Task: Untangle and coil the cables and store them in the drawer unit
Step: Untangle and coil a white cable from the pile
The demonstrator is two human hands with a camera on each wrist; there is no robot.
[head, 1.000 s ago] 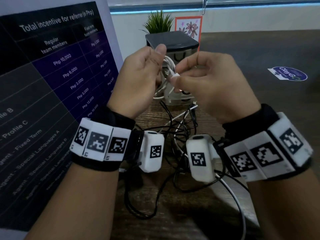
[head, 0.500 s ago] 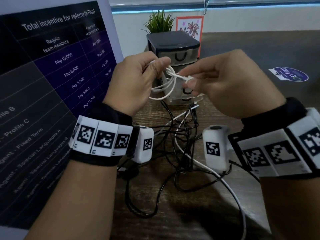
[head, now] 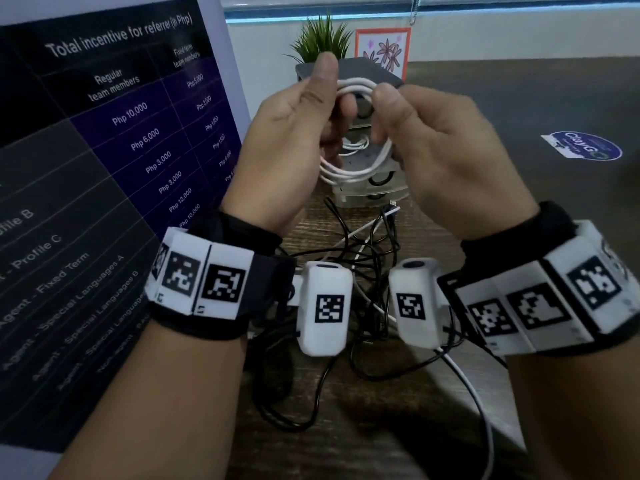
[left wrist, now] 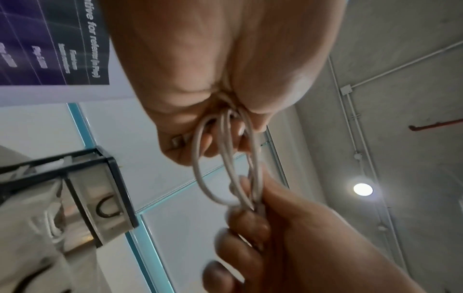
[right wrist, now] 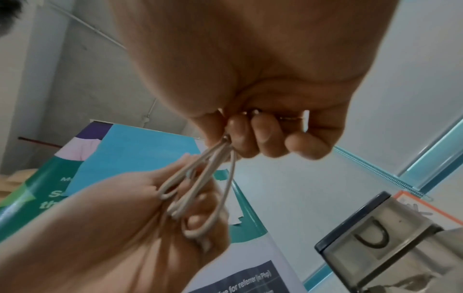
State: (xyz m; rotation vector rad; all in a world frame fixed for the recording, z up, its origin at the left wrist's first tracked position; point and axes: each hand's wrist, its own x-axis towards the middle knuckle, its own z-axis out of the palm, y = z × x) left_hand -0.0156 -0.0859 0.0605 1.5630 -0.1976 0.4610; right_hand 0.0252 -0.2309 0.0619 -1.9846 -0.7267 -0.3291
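Nearest the person, a tangle of black cables [head: 332, 258] sprawls over the wooden table [head: 346, 452], with one loose white cable [head: 481, 407] running out of it toward the near right edge. The tangle fills the strip of table between the two wrists; bare wood shows at the near end.

Above it, both hands are raised off the table and hold a white coil [head: 360, 164] between them. The left hand [head: 294, 150] pinches the loops with its thumb upright on top and its fingers curled beneath. The right hand [head: 446, 157] pinches the coil's other side between thumb and bent fingers. The loops hang free below the hands, touching nothing else.

Just behind the hands stands the drawer unit [head: 377, 72], dark-topped with clear drawer fronts, mostly hidden by the hands. A board [head: 114, 140] leans close along the table's left side. To the right the table lies open out to a round sticker [head: 585, 148]. A plant [head: 320, 41] and a framed picture [head: 382, 50] stand against the far wall.
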